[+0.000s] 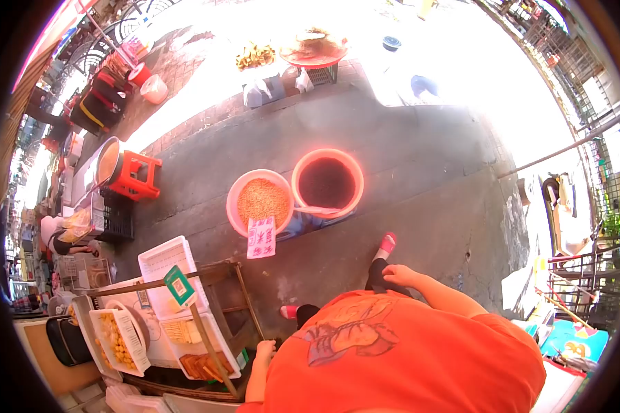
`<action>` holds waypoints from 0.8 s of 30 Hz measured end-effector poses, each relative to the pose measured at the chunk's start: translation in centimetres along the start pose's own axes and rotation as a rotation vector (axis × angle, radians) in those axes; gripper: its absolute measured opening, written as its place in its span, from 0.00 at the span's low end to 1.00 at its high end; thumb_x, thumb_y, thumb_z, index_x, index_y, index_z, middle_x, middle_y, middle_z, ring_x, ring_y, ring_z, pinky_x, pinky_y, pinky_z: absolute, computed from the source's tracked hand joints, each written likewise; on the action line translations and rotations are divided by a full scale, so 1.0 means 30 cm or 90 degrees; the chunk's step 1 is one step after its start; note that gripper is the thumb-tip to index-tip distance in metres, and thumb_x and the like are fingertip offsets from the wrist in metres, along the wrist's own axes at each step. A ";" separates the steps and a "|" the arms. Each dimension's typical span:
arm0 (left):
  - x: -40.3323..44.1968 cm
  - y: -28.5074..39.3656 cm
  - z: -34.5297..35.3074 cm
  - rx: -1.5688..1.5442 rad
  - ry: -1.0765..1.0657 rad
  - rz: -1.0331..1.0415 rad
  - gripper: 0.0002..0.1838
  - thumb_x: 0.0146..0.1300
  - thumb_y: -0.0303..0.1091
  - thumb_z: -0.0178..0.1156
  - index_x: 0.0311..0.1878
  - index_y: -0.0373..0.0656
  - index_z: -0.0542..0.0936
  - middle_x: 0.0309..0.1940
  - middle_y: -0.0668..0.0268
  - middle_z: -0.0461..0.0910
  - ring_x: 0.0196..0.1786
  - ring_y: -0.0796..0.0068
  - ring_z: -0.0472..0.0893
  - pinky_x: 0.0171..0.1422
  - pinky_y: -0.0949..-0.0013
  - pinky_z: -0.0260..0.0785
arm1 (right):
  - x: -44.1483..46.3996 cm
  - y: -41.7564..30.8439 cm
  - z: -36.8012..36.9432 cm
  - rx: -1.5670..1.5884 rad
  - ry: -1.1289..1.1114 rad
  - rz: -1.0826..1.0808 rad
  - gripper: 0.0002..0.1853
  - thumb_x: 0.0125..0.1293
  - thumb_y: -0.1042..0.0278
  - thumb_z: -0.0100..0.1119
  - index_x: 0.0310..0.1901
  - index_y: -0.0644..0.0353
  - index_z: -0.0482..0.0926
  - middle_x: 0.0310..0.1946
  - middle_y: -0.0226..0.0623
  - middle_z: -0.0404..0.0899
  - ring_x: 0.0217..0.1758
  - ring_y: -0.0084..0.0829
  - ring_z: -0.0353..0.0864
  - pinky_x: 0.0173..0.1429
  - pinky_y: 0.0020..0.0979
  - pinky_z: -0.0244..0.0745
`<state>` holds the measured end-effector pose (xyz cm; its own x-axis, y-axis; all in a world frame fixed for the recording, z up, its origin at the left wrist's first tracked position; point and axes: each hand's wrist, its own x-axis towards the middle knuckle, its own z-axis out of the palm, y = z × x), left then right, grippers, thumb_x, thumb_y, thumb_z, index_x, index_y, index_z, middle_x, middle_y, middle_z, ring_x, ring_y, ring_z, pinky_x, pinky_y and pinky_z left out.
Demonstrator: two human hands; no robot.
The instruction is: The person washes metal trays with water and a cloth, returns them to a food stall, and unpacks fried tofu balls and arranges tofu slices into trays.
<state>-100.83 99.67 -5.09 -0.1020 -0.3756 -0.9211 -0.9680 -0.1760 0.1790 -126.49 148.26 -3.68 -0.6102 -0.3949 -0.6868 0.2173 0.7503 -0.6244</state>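
The left hand (265, 350) is loosely curled beside the wooden frame (249, 301); contact and grip cannot be determined. The right hand (401, 275) is partly closed near the dark trouser leg (377, 274), no held object visible. The white tray (222, 344) with brown slabs (201, 367) lies left of the left hand, the nearer hand, its long axis roughly fore-and-aft. Farther out, the pink tub (235, 219) sits ahead of the left hand.
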 end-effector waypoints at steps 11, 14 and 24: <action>-0.307 0.887 1.073 0.305 -0.131 0.140 0.25 0.56 0.47 0.57 0.48 0.34 0.75 0.47 0.53 0.77 0.51 0.63 0.75 0.54 0.62 0.65 | -0.397 0.939 -0.922 0.456 0.603 0.374 0.10 0.57 0.67 0.51 0.40 0.58 0.76 0.24 0.31 0.75 0.25 0.22 0.73 0.25 0.23 0.67; 0.068 0.757 1.197 0.312 -0.392 0.132 0.30 0.59 0.56 0.50 0.54 0.40 0.73 0.54 0.57 0.74 0.57 0.62 0.72 0.57 0.60 0.63 | -0.369 0.965 -0.959 0.524 0.611 0.318 0.10 0.57 0.68 0.50 0.41 0.57 0.75 0.23 0.29 0.74 0.22 0.21 0.72 0.22 0.22 0.66; 0.000 1.250 1.627 0.031 -0.538 0.026 0.30 0.59 0.62 0.46 0.53 0.48 0.75 0.49 0.64 0.77 0.52 0.66 0.75 0.54 0.56 0.66 | 0.037 0.905 -0.863 0.228 0.213 0.165 0.09 0.57 0.66 0.52 0.36 0.61 0.76 0.24 0.32 0.75 0.25 0.26 0.75 0.30 0.28 0.71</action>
<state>-148.33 137.49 -15.24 -0.2551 0.4286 -0.8668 -0.9668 -0.1297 0.2204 -141.00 181.92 -11.76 -0.6982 0.0129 -0.7157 0.6029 0.5497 -0.5782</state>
